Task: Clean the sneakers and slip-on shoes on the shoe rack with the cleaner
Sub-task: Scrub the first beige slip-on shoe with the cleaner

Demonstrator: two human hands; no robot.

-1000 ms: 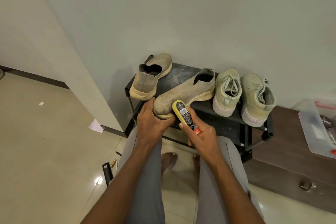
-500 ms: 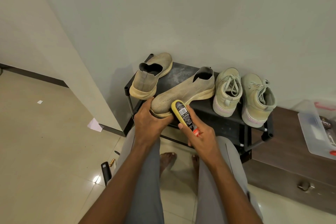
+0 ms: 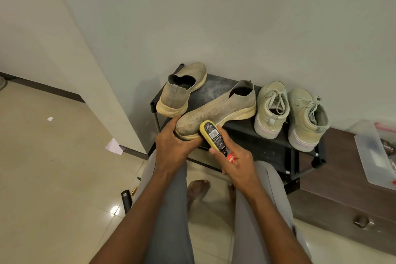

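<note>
A beige knit slip-on shoe [image 3: 218,111] lies across the front of the black shoe rack [image 3: 216,89], toe toward me. My left hand [image 3: 173,146] grips its toe from the left and below. My right hand [image 3: 233,162] holds a yellow cleaner bottle [image 3: 213,136] with a black label, its upper end pressed against the shoe's side near the toe. The second slip-on [image 3: 182,90] stands at the rack's back left, heel toward me. A pair of pale green lace-up sneakers [image 3: 272,108] [image 3: 307,119] sits on the right of the rack.
A brown drawer cabinet [image 3: 351,206] stands right of the rack with a clear plastic box [image 3: 375,154] on it. On the tiled floor to the left lie a black object [image 3: 126,198], a small brass piece [image 3: 134,191] and a paper scrap [image 3: 114,146]. My bare feet show between my knees.
My left hand has shifted its hold on the toe slightly, and the bottle in my right hand has slid a little along the shoe's side. The other shoes have not moved.
</note>
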